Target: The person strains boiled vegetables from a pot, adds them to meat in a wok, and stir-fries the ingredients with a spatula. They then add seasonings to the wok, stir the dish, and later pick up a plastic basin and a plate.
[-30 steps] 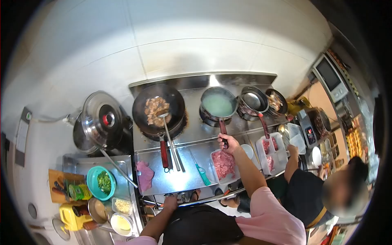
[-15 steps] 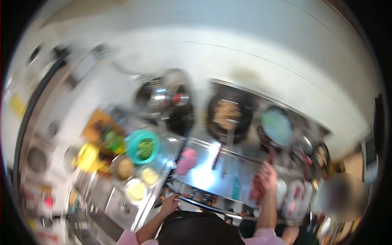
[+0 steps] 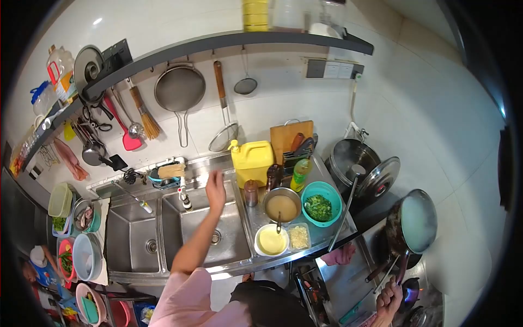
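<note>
My right hand is wrapped round the handle of a deep frying pan holding pale, cloudy liquid. The pan is away from the lit burner, beside the pot. My left hand reaches over the right sink basin, between the tap and a yellow jug. Its fingers are stretched out, with nothing visible in them. Close by on the counter are a metal bowl of tan liquid, a white bowl of yellow liquid and a teal bowl of chopped greens.
A large pot and its leaning lid stand at the back corner. A long-handled ladle slants across the counter. Strainers hang beneath the shelf. At far left, a person is near several basins.
The view has swung left towards the sinks. My right hand now grips the pan's handle, and the pan is off its burner. My left hand has moved from the counter's front edge to above the sink.
</note>
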